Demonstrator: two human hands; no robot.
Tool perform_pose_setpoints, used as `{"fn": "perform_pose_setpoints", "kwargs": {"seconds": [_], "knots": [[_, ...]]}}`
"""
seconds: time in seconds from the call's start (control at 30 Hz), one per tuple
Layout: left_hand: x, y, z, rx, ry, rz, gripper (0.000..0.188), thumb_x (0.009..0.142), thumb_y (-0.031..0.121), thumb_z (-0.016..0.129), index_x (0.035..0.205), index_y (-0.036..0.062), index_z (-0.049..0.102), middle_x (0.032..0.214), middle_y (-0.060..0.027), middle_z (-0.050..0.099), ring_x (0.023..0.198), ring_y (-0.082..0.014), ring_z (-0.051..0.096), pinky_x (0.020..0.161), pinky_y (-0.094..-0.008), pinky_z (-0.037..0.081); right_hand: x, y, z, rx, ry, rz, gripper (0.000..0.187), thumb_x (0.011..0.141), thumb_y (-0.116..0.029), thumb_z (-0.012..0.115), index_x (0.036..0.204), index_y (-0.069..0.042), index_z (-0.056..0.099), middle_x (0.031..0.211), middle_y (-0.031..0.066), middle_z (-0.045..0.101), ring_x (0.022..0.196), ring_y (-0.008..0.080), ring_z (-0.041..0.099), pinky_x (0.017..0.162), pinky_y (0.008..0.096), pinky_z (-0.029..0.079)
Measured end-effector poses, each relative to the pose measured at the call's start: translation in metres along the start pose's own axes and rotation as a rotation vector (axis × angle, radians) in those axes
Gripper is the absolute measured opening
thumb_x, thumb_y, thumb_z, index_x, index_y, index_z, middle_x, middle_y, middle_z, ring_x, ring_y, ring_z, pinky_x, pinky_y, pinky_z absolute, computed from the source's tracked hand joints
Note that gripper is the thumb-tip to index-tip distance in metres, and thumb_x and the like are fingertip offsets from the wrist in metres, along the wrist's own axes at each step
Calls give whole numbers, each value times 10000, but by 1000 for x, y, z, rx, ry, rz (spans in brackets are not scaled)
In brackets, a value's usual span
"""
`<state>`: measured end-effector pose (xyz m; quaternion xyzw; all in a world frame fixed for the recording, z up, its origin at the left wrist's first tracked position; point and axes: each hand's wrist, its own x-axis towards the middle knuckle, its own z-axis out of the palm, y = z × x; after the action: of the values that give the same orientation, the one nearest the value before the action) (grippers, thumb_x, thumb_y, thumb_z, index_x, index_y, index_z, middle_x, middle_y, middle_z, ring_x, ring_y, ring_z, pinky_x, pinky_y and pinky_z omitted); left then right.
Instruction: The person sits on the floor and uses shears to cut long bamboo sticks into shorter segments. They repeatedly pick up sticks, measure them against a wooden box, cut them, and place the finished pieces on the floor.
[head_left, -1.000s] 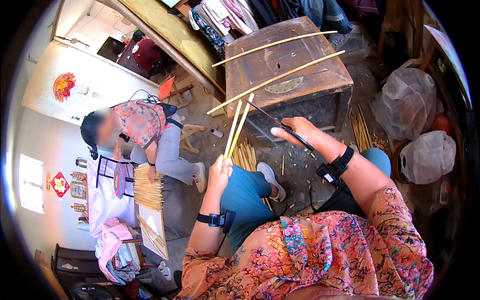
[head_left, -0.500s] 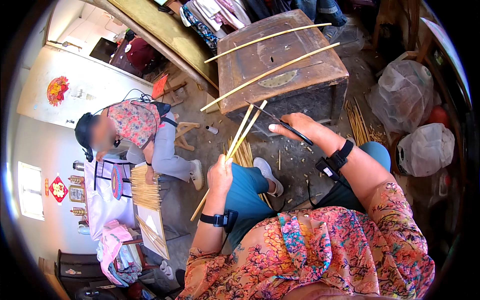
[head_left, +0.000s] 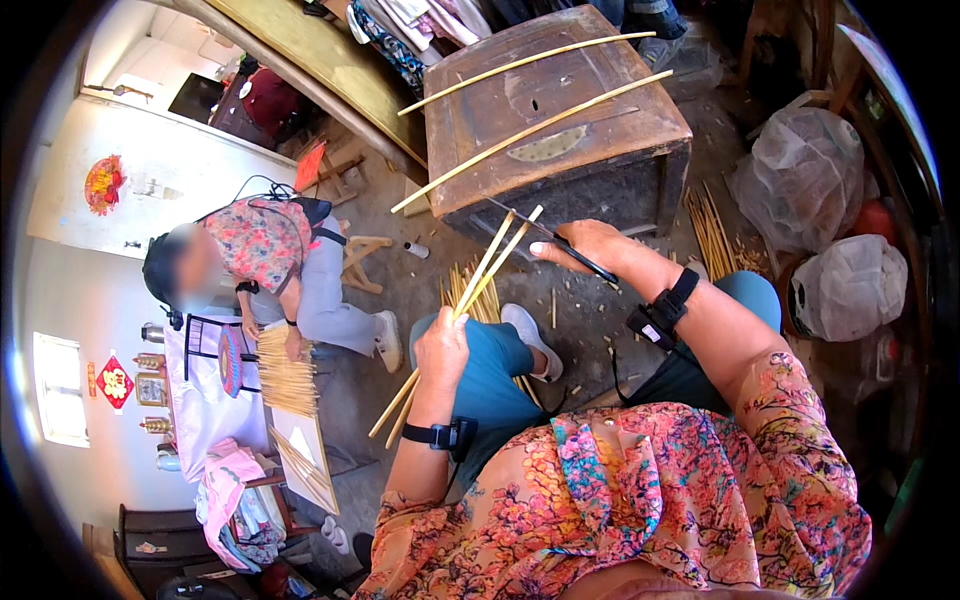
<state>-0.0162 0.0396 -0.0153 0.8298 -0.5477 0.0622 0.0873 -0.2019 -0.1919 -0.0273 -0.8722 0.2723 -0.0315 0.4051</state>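
At the far left of the room, a table [head_left: 200, 395] under a pale cloth carries a round woven piece [head_left: 232, 362] in several colours. Just right of it, a co-worker [head_left: 265, 240] bends over a thick bundle of cut sticks [head_left: 287, 378], one hand touching it. A pale board [head_left: 309, 440] nearer the wearer holds a few more lengths.

In the middle, the wearer's left hand [head_left: 441, 350] has its fingers closed around two pale sticks [head_left: 487, 265]; their ends cross in front of the dark chest, and their tails stick out behind the wrist. A loose bunch [head_left: 480, 292] lies beside the left leg. Beyond, two long rods [head_left: 540, 135] rest apart on the wooden chest [head_left: 470, 150], apparently uncut; its inside is hidden.

Right of the sticks, the right hand [head_left: 590, 245] has its fingers wrapped around a black-handled cutting tool [head_left: 530, 226], its thumb stretched out. The thin blade passes the stick ends; contact cannot be told. Offcuts [head_left: 554, 308] dot the floor, so much trimming seems done, with this pair and the rods apparently left.

Farther right, another heap of sticks [head_left: 708, 235] lies on the floor. Two cloudy plastic bags [head_left: 800, 175] stand near a red object [head_left: 874, 222]; what they hold is unclear.
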Motion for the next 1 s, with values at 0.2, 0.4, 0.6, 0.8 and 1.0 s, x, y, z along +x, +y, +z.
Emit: {"fn": "perform_pose_setpoints", "kwargs": {"seconds": [0.2,0.4,0.6,0.8,1.0], "knots": [[-5,-1,10,27,51,3,226,896,270,521,794,74,474,696,-133,596,663,-335,601,554,-441,469,-5,-4,0,-11,-40,-13,793,837,-712,291,909,-22,676,845,267,626,869,430,596,771,468,465],[-10,-5,20,12,125,36,189,889,257,540,833,82,495,684,-141,590,638,-352,593,538,-444,463,-8,-9,1,-36,-28,-16,712,869,-651,301,936,-52,679,829,265,625,867,425,595,767,465,470],[-8,-9,23,47,103,15,191,894,261,531,834,84,494,677,-143,587,627,-355,590,527,-445,462,1,-1,11,-54,-9,54,679,878,-611,355,823,-26,696,783,265,622,843,419,601,744,457,485],[-5,-15,20,-19,19,-63,246,897,322,521,850,81,515,663,-149,592,653,-358,596,540,-451,460,4,7,19,82,117,24,774,845,-659,387,661,48,641,661,263,598,734,429,602,683,452,480],[-3,-48,26,-413,-90,-173,261,899,305,524,867,46,531,677,-179,596,664,-372,600,562,-430,446,0,12,-2,352,176,189,809,805,-729,385,535,6,585,473,163,531,518,278,607,546,390,483]]}}
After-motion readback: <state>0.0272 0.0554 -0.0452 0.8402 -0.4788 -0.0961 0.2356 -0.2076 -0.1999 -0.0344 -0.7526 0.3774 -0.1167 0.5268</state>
